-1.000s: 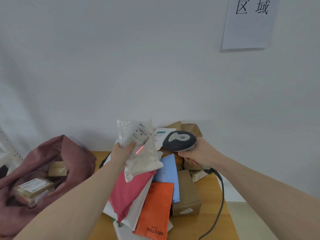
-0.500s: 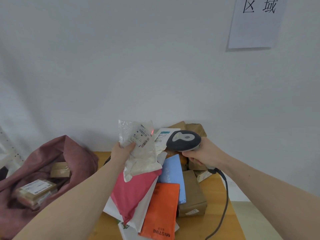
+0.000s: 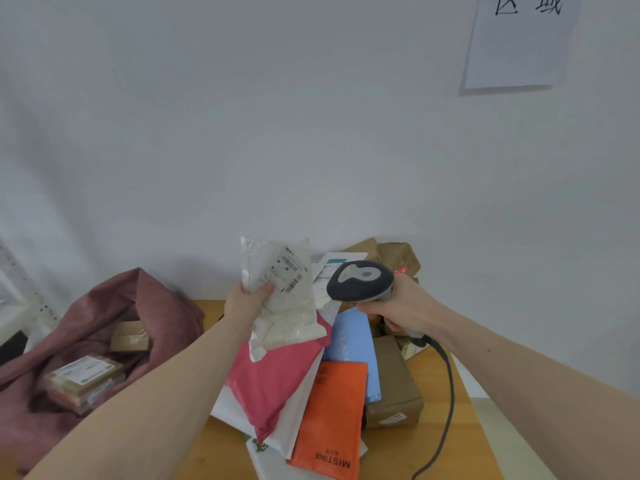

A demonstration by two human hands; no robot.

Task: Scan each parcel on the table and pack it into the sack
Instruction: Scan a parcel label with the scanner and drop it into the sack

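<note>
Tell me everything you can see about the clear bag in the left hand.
The clear bag is a crinkled see-through plastic pouch with something pale and soft-looking inside, bunched toward its lower half. A white label with two barcodes sits on its upper front, facing the camera. It is held upright and slightly tilted above the pile of parcels. The left hand pinches its left edge, thumb on the front. The scanner in the right hand is just beside it, not touching.
</note>
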